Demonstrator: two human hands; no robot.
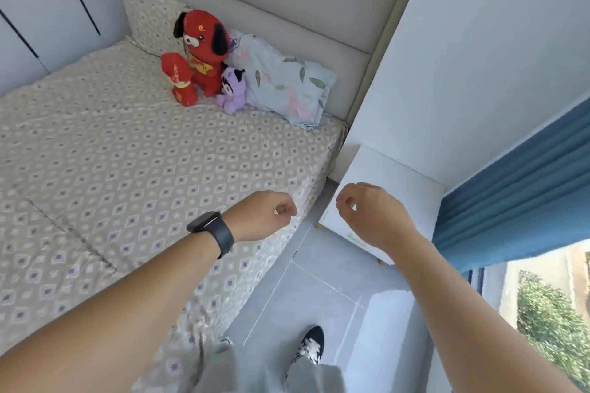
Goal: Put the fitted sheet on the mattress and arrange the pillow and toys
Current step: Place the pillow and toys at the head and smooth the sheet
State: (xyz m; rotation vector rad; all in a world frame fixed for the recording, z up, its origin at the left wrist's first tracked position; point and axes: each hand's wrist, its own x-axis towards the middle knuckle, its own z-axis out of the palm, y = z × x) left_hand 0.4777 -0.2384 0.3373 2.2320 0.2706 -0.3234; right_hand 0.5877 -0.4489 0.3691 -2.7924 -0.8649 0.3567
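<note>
Item one, upper left of the frame: we note a patterned pillow (pixel 150 22) propped against the grey headboard (pixel 287 0), in the same diamond print as the fitted sheet (pixel 143 163). The sheet covers the mattress across the whole left and centre of the frame, down over the near edge.

Item two, upper centre: three toys in a group on the sheet. We list a small red toy (pixel 178 78) at the left, a large red dog (pixel 202 45) behind it with black ears, and a purple toy (pixel 232 89) at the right, touching the dog.

Item three, right of the toys: a floral pillow (pixel 287 86) leaning on the headboard.

Item four, lower centre: our left hand (pixel 265 215), fingers curled into a loose fist above the bed's edge, holding nothing we can see; a black watch (pixel 212 230) on its wrist.

Item five, right of centre: our right hand (pixel 370 214), likewise curled, in front of a white bedside cabinet (pixel 389 175).

Item six, far right: a blue curtain (pixel 517 188).

Item seven, bottom centre: a black-and-white shoe (pixel 311 344) on the grey floor (pixel 319 297).
</note>
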